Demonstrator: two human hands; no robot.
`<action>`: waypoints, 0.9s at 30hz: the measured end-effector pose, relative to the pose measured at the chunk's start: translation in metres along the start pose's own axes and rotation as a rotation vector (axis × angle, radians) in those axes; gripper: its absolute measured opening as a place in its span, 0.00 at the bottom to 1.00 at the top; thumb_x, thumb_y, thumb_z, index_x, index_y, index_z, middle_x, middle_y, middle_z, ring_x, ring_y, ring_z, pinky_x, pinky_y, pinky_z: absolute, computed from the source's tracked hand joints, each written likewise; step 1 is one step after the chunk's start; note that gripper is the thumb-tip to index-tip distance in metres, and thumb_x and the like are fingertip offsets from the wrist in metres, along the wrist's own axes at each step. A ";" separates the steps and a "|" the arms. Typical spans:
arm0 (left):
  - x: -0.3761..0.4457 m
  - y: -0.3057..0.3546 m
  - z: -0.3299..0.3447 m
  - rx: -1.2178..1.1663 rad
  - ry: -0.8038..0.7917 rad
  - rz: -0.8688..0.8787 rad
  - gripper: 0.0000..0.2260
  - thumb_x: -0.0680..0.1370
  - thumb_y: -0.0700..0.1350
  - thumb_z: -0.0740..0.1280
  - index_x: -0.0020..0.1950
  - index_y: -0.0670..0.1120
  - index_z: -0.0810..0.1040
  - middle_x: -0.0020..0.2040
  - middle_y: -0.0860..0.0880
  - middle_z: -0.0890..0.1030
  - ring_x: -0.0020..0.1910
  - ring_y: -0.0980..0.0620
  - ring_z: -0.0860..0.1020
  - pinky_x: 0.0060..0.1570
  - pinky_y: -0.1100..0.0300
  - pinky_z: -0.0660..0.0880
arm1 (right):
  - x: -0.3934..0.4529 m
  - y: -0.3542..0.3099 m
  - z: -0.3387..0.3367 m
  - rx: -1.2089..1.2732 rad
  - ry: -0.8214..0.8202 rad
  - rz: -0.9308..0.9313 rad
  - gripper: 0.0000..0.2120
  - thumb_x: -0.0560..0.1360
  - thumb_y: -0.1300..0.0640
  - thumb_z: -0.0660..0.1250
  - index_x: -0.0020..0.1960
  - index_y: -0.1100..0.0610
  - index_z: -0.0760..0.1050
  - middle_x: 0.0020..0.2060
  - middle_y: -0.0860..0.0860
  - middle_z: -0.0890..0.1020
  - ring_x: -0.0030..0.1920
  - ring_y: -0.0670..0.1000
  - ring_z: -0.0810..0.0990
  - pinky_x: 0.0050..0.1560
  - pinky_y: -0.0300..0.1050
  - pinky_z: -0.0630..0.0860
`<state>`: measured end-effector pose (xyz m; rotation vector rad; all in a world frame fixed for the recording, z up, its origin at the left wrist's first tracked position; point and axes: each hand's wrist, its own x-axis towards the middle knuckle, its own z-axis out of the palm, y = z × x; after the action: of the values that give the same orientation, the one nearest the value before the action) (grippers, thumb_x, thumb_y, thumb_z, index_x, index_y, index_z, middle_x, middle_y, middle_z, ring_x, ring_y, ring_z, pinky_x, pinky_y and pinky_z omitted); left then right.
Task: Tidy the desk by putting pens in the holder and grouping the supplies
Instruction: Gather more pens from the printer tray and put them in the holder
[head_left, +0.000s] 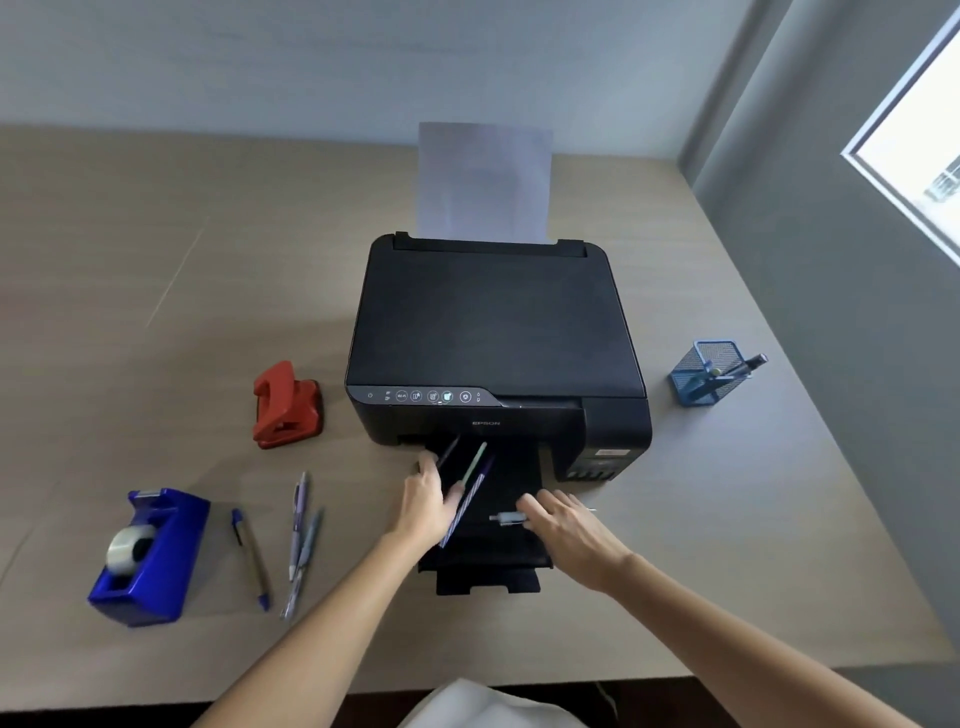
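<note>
Both hands work over the black printer's output tray (485, 566): left hand (428, 501) grasps three pens (470, 493) fanned toward the printer (493, 353), right hand (563, 525) lies loosely open on a white pen (509, 517). Far left sit a blue tape dispenser (148, 556), three loose pens (298, 540) and a red hole punch (285, 405); far right, the blue mesh holder (709, 371).

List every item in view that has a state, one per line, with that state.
Printer: lid closed, paper loaded, output tray extended.
Pen holder: upright, a pen or two inside.
Hole punch: resting on the desk, untouched.
Tape dispenser: tape roll loaded.
Three pens: loose on the desk.
Left hand: gripping several pens.
Right hand: over a pen on the tray, grip unclear.
</note>
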<state>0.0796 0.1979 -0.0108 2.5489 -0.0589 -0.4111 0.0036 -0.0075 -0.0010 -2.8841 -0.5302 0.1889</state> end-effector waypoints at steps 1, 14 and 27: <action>0.001 0.000 0.002 0.003 -0.020 0.010 0.21 0.78 0.47 0.65 0.64 0.35 0.67 0.51 0.35 0.81 0.50 0.35 0.81 0.40 0.52 0.74 | -0.001 0.001 -0.001 0.016 -0.004 0.019 0.07 0.79 0.56 0.52 0.54 0.55 0.65 0.41 0.53 0.75 0.39 0.56 0.73 0.43 0.48 0.73; -0.006 -0.045 -0.001 0.060 -0.061 -0.147 0.10 0.81 0.42 0.55 0.54 0.37 0.71 0.48 0.36 0.81 0.47 0.36 0.80 0.40 0.49 0.72 | 0.039 -0.024 -0.003 -0.016 -0.119 0.012 0.13 0.78 0.61 0.60 0.62 0.58 0.69 0.51 0.60 0.75 0.49 0.61 0.76 0.40 0.50 0.72; -0.045 -0.090 -0.059 -0.669 -0.182 -0.437 0.09 0.83 0.41 0.53 0.47 0.42 0.71 0.34 0.48 0.72 0.27 0.54 0.68 0.26 0.64 0.66 | 0.093 -0.047 -0.002 -0.093 -0.205 -0.178 0.26 0.74 0.71 0.56 0.68 0.52 0.66 0.58 0.62 0.67 0.51 0.62 0.73 0.37 0.52 0.74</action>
<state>0.0507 0.3105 0.0016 1.8442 0.4944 -0.6938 0.0744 0.0688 0.0035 -2.9025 -0.8500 0.4454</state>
